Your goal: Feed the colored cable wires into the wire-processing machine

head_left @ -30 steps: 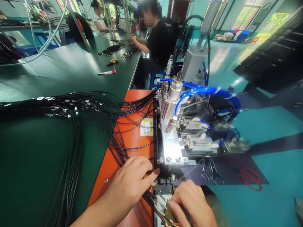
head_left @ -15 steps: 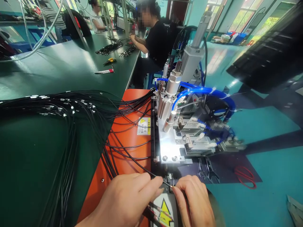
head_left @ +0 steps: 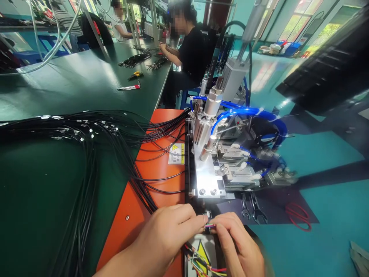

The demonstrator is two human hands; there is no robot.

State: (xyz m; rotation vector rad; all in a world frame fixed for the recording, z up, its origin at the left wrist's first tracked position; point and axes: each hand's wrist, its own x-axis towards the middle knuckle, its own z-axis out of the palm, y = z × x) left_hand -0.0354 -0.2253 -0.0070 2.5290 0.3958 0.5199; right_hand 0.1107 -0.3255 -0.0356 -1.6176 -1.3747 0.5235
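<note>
In the head view, my left hand (head_left: 170, 231) is closed in a pinch at the end of a black cable, in front of the metal machine (head_left: 205, 173). Thin coloured wires (head_left: 210, 226) stick out from between its fingertips. My right hand (head_left: 242, 242) faces it, thumb and forefinger closed on the tips of those wires. Beneath my hands hang more black cable ends with bare coloured wires (head_left: 198, 257), over a plate with a yellow warning triangle (head_left: 203, 249). My palm hides how these are held.
Black cables (head_left: 89, 165) spread over the green table and orange base (head_left: 161, 125) into the machine. Wrenches (head_left: 254, 207) and a red-handled tool (head_left: 298, 216) lie to the right. Yellow-handled pliers (head_left: 135, 75) rest farther back. A co-worker (head_left: 191, 50) sits beyond.
The coloured wires now show between my fingertips, where a black cable showed before. My left hand has shifted slightly right. More loose wire ends are visible below.
</note>
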